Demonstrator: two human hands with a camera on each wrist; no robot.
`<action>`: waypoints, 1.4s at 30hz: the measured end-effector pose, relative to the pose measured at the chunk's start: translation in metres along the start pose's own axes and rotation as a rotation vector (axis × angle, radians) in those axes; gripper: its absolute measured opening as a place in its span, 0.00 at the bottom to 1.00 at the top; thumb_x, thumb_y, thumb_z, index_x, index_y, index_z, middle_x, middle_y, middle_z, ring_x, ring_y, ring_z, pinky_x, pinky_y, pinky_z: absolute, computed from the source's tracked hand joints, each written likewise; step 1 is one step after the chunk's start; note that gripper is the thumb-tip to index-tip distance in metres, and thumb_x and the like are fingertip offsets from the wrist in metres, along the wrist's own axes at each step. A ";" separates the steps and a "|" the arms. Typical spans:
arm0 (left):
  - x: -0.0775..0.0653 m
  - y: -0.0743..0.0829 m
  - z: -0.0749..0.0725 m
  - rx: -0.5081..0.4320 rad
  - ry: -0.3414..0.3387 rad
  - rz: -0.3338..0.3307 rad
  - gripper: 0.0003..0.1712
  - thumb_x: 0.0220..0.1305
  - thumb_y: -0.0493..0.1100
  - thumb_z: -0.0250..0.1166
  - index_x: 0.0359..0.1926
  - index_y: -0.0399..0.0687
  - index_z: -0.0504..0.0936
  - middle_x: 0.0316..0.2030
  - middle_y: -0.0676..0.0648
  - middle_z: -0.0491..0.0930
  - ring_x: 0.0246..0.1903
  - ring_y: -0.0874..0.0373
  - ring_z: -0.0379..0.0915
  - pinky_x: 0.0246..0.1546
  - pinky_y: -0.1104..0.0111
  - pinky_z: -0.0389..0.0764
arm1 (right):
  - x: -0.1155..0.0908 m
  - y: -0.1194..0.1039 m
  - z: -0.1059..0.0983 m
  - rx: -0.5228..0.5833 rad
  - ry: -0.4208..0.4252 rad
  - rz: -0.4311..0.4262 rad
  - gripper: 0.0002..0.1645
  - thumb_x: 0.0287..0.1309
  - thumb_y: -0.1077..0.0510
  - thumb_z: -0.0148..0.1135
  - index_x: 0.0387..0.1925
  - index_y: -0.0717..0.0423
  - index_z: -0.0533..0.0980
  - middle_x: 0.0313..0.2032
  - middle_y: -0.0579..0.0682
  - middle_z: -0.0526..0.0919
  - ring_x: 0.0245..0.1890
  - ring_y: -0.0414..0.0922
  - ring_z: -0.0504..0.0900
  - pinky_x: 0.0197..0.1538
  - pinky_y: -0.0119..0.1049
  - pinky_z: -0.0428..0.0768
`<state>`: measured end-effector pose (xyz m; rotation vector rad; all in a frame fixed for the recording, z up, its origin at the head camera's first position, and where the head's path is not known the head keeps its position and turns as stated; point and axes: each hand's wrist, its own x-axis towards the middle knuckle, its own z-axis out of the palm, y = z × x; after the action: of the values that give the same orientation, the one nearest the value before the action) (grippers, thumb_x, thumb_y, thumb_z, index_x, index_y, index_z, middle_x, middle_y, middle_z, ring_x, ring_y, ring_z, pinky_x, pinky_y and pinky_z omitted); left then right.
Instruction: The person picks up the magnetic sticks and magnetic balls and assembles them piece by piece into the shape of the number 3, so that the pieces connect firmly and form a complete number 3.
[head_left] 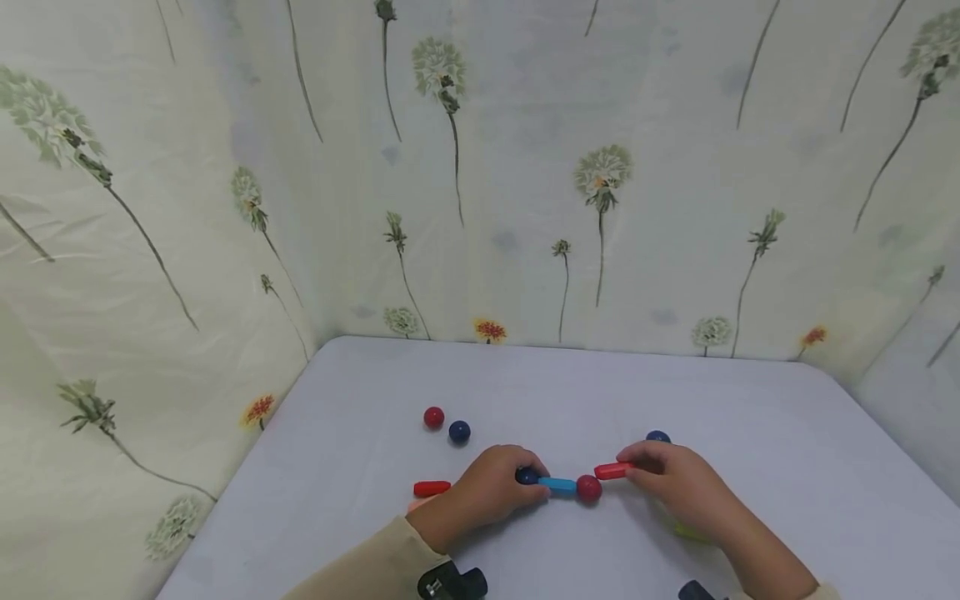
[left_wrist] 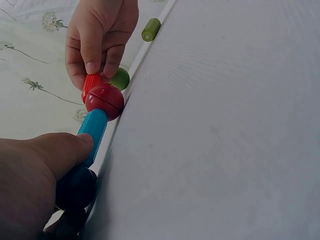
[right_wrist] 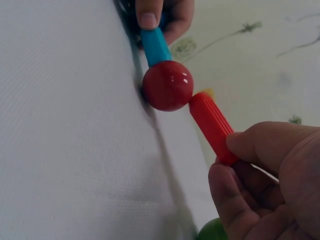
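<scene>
Red ridged plastic rod [head_left: 612, 471] is being pinched by right hand [head_left: 681, 482] at outer end, apparently leaving its tip free | tip is being held at glossy red ball [head_left: 588, 489], seemingly touching | light-blue ridged plastic rod [head_left: 558, 485] is being gripped by left hand [head_left: 495, 483], presumably for steadiness

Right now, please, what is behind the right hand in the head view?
A blue ball beyond the right hand, a green piece under its wrist; their covered parts are unseen.
</scene>
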<state>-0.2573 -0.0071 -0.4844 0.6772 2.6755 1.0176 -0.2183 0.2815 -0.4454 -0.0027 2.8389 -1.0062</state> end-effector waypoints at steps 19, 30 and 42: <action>0.002 0.001 0.004 0.005 -0.004 -0.016 0.06 0.63 0.54 0.76 0.40 0.69 0.88 0.36 0.66 0.79 0.40 0.66 0.71 0.44 0.69 0.77 | 0.004 -0.006 -0.006 -0.039 -0.001 -0.086 0.10 0.66 0.54 0.70 0.48 0.43 0.87 0.49 0.45 0.87 0.52 0.47 0.82 0.54 0.50 0.84; 0.002 0.001 0.002 0.007 -0.008 -0.028 0.06 0.63 0.53 0.77 0.41 0.68 0.89 0.36 0.65 0.79 0.40 0.65 0.72 0.43 0.69 0.77 | 0.010 -0.010 0.002 0.011 0.030 -0.100 0.16 0.67 0.56 0.68 0.55 0.50 0.84 0.52 0.48 0.87 0.54 0.50 0.82 0.59 0.54 0.82; 0.001 0.003 0.001 -0.005 -0.004 -0.028 0.06 0.62 0.53 0.77 0.40 0.66 0.89 0.34 0.65 0.79 0.38 0.66 0.72 0.40 0.69 0.77 | 0.023 -0.019 0.029 0.268 0.015 0.084 0.28 0.70 0.47 0.65 0.65 0.57 0.76 0.51 0.53 0.87 0.49 0.48 0.85 0.55 0.49 0.85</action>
<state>-0.2566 -0.0040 -0.4828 0.6390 2.6708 1.0140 -0.2380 0.2477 -0.4586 0.1485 2.6676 -1.3620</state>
